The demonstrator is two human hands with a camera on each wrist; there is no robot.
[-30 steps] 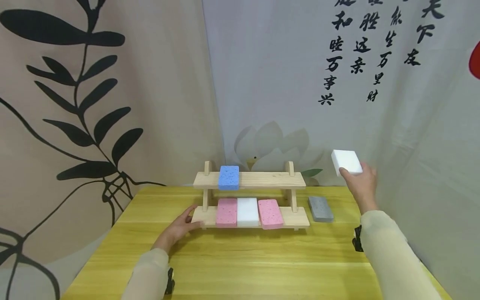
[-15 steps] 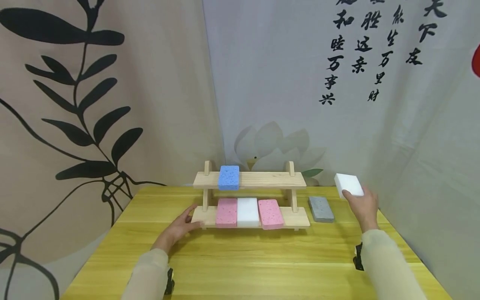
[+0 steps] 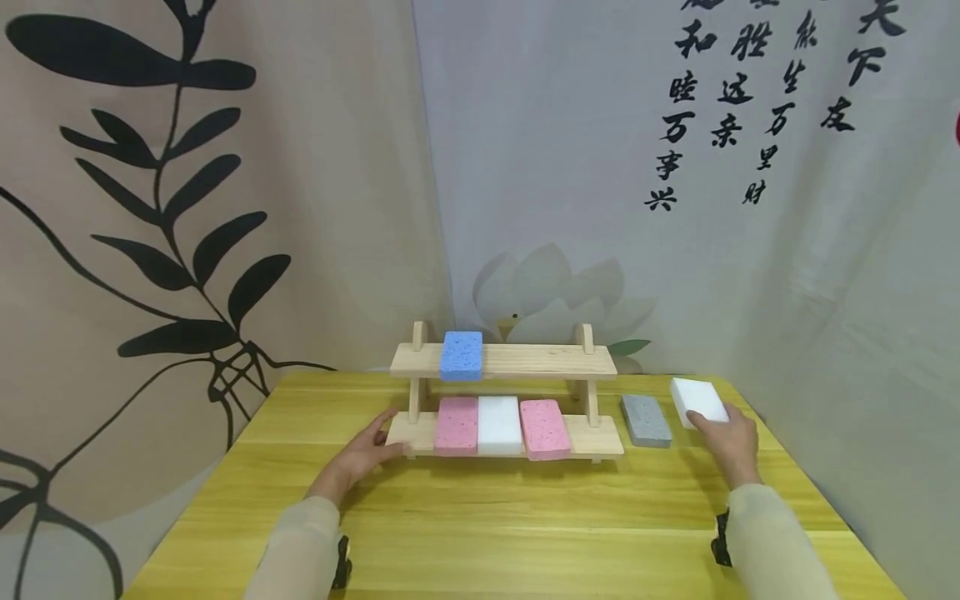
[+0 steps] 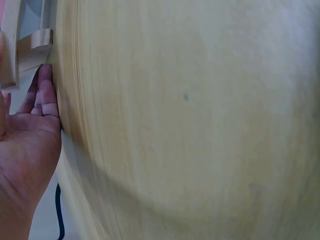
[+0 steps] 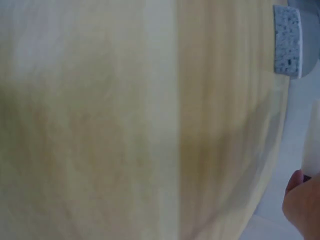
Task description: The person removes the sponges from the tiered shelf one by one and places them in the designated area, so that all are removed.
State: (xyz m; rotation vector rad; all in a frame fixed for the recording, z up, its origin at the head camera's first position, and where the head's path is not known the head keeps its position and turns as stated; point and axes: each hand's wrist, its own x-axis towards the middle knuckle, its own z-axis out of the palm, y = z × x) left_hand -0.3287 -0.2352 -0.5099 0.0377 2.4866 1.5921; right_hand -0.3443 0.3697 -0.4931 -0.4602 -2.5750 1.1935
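My right hand (image 3: 731, 442) pinches a white sponge (image 3: 697, 398) at the table's far right. Whether the sponge touches the table cannot be told. Just left of it, a grey speckled sponge (image 3: 646, 421) lies on the tabletop. My left hand (image 3: 362, 458) grips the left end of a two-tier wooden shelf (image 3: 547, 360), thumb at the front of the lower board and fingers (image 4: 46, 97) beside its leg. A blue sponge (image 3: 461, 357) leans on the upper tier. On the lower tier, a second white sponge (image 3: 498, 427) stands between a pink sponge (image 3: 457, 427) and a slightly tilted pink sponge (image 3: 545, 431).
The wood-grain table (image 3: 525, 533) stretches from the shelf toward me. Behind it hangs a cloth backdrop (image 3: 345, 208) with dark leaves and writing. Another pale cloth (image 3: 885, 333) hangs close along the table's right side.
My right hand has lowered the white sponge from in front of the backdrop down toward the table, beside the grey sponge. The left hand and the shelf have stayed put.
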